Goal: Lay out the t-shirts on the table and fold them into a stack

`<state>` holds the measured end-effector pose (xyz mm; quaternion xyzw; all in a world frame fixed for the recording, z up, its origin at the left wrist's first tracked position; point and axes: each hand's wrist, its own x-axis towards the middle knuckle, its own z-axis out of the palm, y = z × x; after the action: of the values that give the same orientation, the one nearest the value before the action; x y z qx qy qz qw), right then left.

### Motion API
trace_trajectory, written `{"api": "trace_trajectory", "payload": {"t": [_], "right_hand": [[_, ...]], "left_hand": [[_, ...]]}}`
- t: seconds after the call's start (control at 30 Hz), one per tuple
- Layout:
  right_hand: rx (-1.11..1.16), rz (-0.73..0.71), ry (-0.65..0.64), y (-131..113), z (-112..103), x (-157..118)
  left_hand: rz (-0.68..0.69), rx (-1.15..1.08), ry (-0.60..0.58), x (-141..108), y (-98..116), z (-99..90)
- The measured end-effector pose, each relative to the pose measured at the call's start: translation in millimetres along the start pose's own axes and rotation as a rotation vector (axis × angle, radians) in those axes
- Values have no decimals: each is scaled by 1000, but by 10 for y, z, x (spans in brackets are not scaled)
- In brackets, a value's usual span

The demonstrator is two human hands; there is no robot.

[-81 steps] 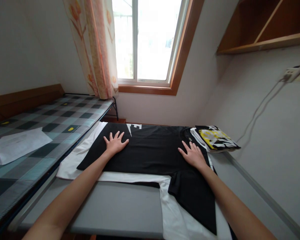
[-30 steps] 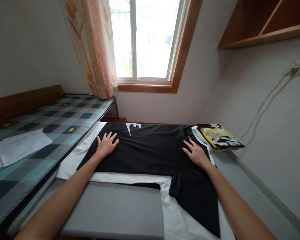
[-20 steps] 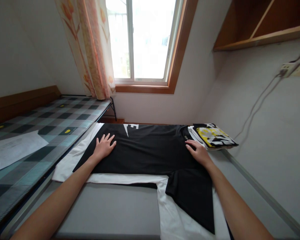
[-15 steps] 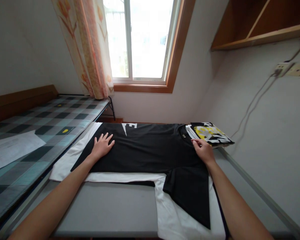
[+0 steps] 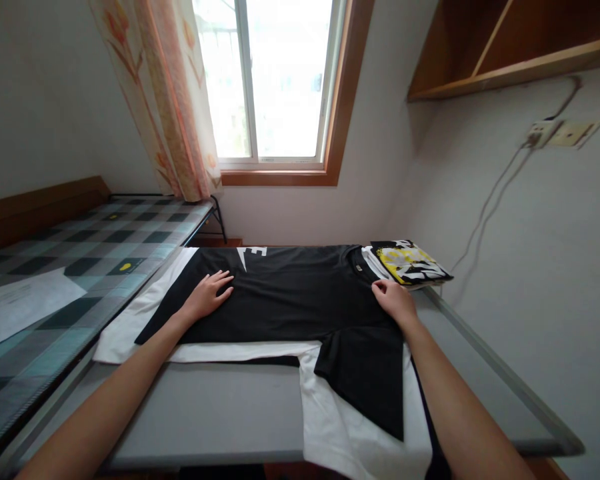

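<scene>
A black T-shirt [image 5: 290,293] with white print lies spread sideways on the grey table [image 5: 220,413], its collar to the right. Beneath it a white T-shirt [image 5: 340,427] shows along the hem, near side and sleeve. Flat on the black cloth, fingers spread, rests my left hand [image 5: 207,297] toward the hem end. At the collar and shoulder, my right hand [image 5: 395,300] pinches the black T-shirt's edge between thumb and fingers. Just beyond that hand sits a stack of folded shirts [image 5: 407,261], the top one black, yellow and white.
On the left is a bed with a checked mattress [image 5: 145,237], with a white paper sheet [image 5: 30,303] on it. A window [image 5: 280,87] with a floral curtain [image 5: 165,100] is ahead. A wooden shelf [image 5: 520,67] and a socket [image 5: 543,133] with a hanging cord are on the right wall.
The view has shifted slightly, so the scene sits a little farther left. My left hand has slid slightly toward the collar; my right hand keeps its place at the collar.
</scene>
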<state>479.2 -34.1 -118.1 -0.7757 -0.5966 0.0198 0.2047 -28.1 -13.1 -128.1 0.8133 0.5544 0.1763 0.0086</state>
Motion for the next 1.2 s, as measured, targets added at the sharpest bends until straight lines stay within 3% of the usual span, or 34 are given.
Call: {"api": "trace_trajectory", "payload": {"t": [0.23,0.77,1.2], "right_hand": [[-9,16,-29,-26,-3,-23],[105,-69,62,79,101,-78],[138,-73,32,97,92,-61]], "left_hand": [[-1,-17,13,10,-33,15],[-28,-17,-2,6,-16,-25],[-44,-20,-39,-31,20,-27]]}}
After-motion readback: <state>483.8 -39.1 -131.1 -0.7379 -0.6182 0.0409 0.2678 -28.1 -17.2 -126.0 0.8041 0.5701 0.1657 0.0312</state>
